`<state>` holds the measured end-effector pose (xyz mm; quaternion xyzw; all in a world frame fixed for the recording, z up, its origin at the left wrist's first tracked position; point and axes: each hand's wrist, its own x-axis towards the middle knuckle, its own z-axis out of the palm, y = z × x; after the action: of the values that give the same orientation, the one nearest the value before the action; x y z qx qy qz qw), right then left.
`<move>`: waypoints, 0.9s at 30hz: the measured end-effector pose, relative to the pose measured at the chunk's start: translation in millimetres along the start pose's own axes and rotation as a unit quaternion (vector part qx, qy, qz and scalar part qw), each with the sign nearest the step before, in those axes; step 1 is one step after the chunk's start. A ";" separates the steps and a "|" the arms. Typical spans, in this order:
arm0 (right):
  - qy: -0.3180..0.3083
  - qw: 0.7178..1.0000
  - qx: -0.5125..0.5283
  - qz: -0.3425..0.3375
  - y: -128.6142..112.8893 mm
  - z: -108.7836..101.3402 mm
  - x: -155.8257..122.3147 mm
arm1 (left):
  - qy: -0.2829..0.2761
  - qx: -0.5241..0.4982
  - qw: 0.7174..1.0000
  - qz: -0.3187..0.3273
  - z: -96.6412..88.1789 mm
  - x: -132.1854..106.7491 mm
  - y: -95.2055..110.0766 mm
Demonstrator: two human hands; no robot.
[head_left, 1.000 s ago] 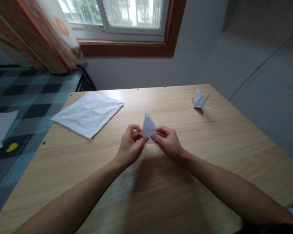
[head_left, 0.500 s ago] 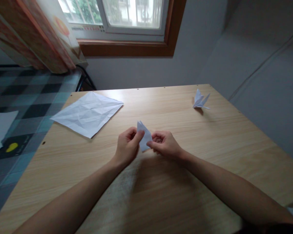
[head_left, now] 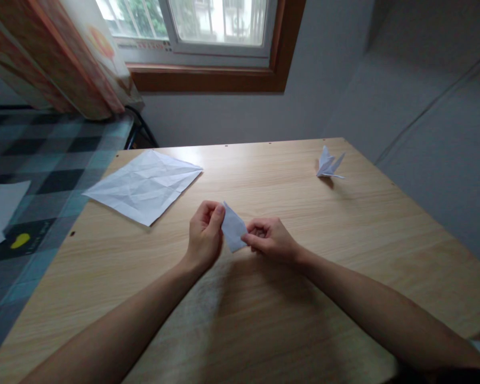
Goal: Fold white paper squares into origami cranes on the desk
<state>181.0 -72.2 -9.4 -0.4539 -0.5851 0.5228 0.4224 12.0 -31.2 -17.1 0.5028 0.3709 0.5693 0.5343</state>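
Folded paper (head_left: 233, 229) held; window-frame lettering (head_left: 152, 46) illegible.

Between our hands (head_left: 205, 234) we see white folded paper (head_left: 232, 229) over a pale brown surface (head_left: 344, 256) streaked with wood grain. Left of them, beyond a white creased sheet (head_left: 146, 186), a cloth (head_left: 60, 184) is checked in black and grey-blue with a yellow patch (head_left: 20, 241); right of them is a white folded figure (head_left: 327, 165). Ahead are red-brown window trim (head_left: 208, 80) and an orange-and-white flowered curtain (head_left: 64, 53).

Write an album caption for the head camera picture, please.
Left hand and right hand pinch a small folded white paper over a wooden table, a creased sheet and folded paper figure beyond.
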 end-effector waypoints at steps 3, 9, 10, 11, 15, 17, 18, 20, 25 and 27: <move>0.080 0.995 0.059 0.004 3.3 1.0 2.2 | -0.003 0.008 1.000 -0.002 3.4 -0.6 3.3; 0.124 0.986 0.110 -0.003 7.6 0.3 6.0 | -0.057 0.123 0.991 -0.009 4.9 -5.3 7.2; 0.115 0.987 0.116 -0.002 8.1 0.2 6.2 | -0.057 0.130 0.990 -0.008 4.4 -5.6 7.1; 0.105 0.987 0.121 -0.001 8.3 0.2 6.4 | -0.058 0.136 0.989 -0.006 4.1 -5.7 7.2; 0.087 0.985 0.150 -0.019 7.7 0.4 6.6 | -0.087 0.174 0.981 -0.003 4.3 -5.5 10.0; 0.079 0.983 0.162 -0.042 7.5 0.3 6.3 | -0.113 0.167 0.979 -0.006 4.7 -5.9 11.8; 0.070 0.983 0.165 -0.051 7.9 0.0 6.1 | -0.127 0.158 0.979 -0.008 4.6 -6.3 12.5; 0.053 0.985 0.153 -0.058 9.3 -0.7 5.3 | -0.154 0.141 0.978 -0.010 4.2 -7.2 13.1; 0.068 0.992 0.052 -0.090 11.3 -2.6 2.9 | -0.179 0.131 0.975 -0.014 3.7 -7.9 12.8; 0.071 0.991 0.031 -0.109 10.2 -2.9 2.4 | -0.172 0.130 0.976 -0.015 4.0 -7.4 12.5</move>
<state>184.1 -68.8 -19.2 -0.4098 -0.5829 0.4577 0.5318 12.4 -40.9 -5.5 0.6528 0.3518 0.4128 0.5289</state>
